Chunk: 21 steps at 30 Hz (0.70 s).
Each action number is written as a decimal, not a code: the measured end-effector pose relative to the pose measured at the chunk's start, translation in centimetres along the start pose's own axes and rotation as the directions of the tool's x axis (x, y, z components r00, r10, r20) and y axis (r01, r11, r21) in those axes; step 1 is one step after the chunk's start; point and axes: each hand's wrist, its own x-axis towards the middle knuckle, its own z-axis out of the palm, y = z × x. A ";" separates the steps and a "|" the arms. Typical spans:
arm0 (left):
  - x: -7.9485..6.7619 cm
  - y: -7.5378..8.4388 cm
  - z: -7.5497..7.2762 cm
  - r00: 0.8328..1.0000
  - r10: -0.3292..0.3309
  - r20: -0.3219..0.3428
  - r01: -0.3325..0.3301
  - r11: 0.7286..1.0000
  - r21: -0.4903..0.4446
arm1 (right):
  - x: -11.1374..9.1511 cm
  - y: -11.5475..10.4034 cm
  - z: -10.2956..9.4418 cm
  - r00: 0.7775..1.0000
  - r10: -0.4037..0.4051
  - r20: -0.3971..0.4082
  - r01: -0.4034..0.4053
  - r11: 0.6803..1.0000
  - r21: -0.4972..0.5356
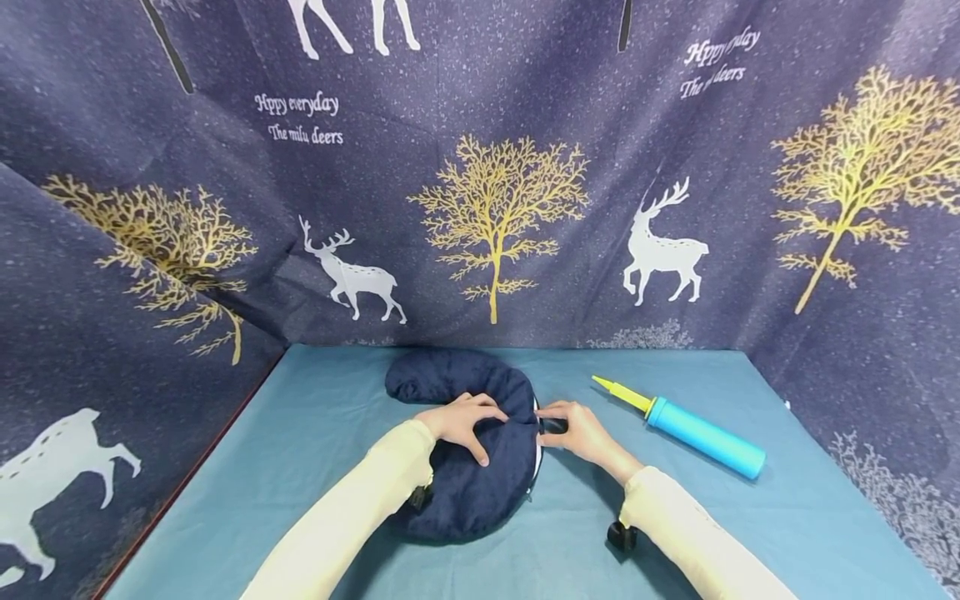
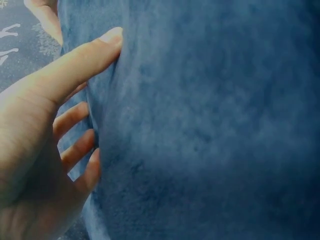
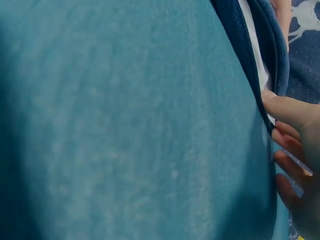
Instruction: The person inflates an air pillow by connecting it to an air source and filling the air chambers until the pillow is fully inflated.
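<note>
A navy plush U-shaped neck pillow (image 1: pixel 480 500) lies on the table, its curved outer side facing right. Along that side the cover gapes, and a strip of white lining (image 3: pixel 254 42) shows in the right wrist view. From above, my left hand (image 1: pixel 465 419) grips the middle of the pillow, thumb spread from the fingers; in the left wrist view its thumb and bent fingertips dig into a fold of the plush. My right hand (image 1: pixel 577 429) pinches the gaping edge, with the thumb on the white strip. Something dark shows between its thumb and fingers.
A blue hand pump (image 1: pixel 708 437) with a yellow nozzle lies to the right of the pillow. Teal cloth covers the table (image 1: pixel 300 467). A dark curtain (image 1: pixel 525 100) printed with deer and trees stands at the back and sides.
</note>
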 end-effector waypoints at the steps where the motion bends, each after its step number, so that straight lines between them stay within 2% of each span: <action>1: 0.0 0.0 0.0 1.000 0.001 0.000 -0.001 1.000 0.001 | 0.0 0.0 -0.1 1.000 -0.001 0.006 0.001 1.000 0.009; 10: -0.4 0.3 -0.1 1.000 -0.027 0.002 0.027 1.000 0.001 | -0.2 0.2 -0.1 0.999 0.030 0.042 -0.033 0.998 0.058; 16: -0.8 0.8 -0.6 0.999 -0.039 0.009 0.039 0.999 0.018 | -0.1 0.2 0.2 0.999 0.009 0.045 -0.012 0.997 0.070; 19: -0.7 0.9 -0.7 1.000 -0.006 -0.021 0.006 1.000 0.004 | -0.1 0.3 0.2 0.999 0.006 0.036 -0.008 0.998 0.067; 21: -0.6 0.8 -0.6 0.997 0.018 -0.074 -0.020 0.999 -0.038 | -0.2 0.5 0.2 1.000 0.003 0.030 -0.005 0.998 0.061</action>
